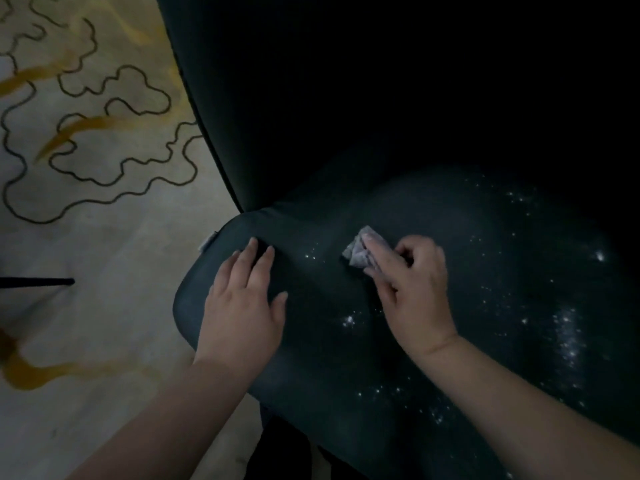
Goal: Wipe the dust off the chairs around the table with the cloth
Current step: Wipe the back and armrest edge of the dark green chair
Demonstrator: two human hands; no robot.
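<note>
A dark green upholstered chair [346, 358] fills the right of the view, its seat below me and its backrest rising dark behind. White dust specks [568, 334] lie scattered over the seat, thickest on the right side. My right hand [415, 292] holds a small crumpled grey cloth [360, 249] and presses it onto the middle of the seat. My left hand [242, 306] lies flat with straight fingers on the seat's left part, near its edge.
A beige carpet [104, 254] with black wavy lines and ochre streaks covers the floor on the left. A thin dark leg or rod [38, 282] reaches in from the left edge. The chair's backrest [311, 116] stands close behind the seat.
</note>
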